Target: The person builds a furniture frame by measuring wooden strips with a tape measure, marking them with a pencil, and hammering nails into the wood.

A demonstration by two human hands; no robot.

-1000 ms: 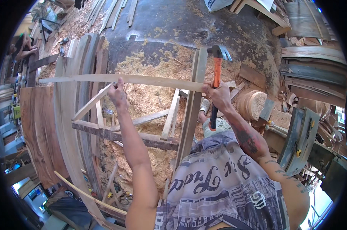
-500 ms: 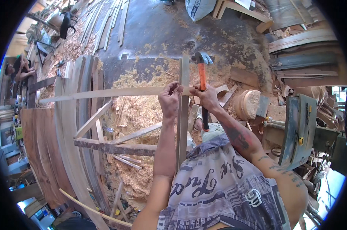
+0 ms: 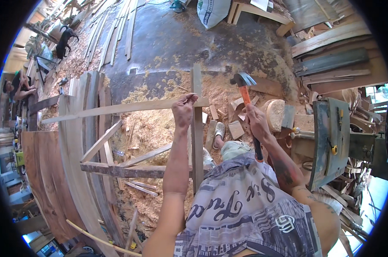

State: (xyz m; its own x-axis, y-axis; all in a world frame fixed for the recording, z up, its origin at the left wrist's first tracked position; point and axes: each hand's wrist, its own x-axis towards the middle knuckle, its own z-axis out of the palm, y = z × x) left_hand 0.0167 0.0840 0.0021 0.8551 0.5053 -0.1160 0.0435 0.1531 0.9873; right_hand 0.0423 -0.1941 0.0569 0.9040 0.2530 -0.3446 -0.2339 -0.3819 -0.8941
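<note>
A long thin wooden strip (image 3: 134, 107) lies across a narrow wooden bar (image 3: 197, 150) that runs away from me. At their crossing my left hand (image 3: 183, 112) rests on the strip, its fingertips pinched together over the joint. Whatever the pinch holds is too small to make out. To the right, apart from the wood, my right hand (image 3: 255, 120) grips a claw hammer (image 3: 244, 93) with an orange and black handle. The hammer's metal head points away from me.
Long planks (image 3: 74, 150) lie to the left beside a wooden frame (image 3: 125, 170). Sawdust and offcuts (image 3: 236, 129) cover the floor around my foot (image 3: 219, 139). A green metal machine table (image 3: 331, 141) stands right. Far left are another person (image 3: 19, 85) and a black dog (image 3: 65, 40).
My right hand has moved right, off the strip, carrying the hammer with it. My left hand stays pinched at the crossing. The whole view has shifted slightly.
</note>
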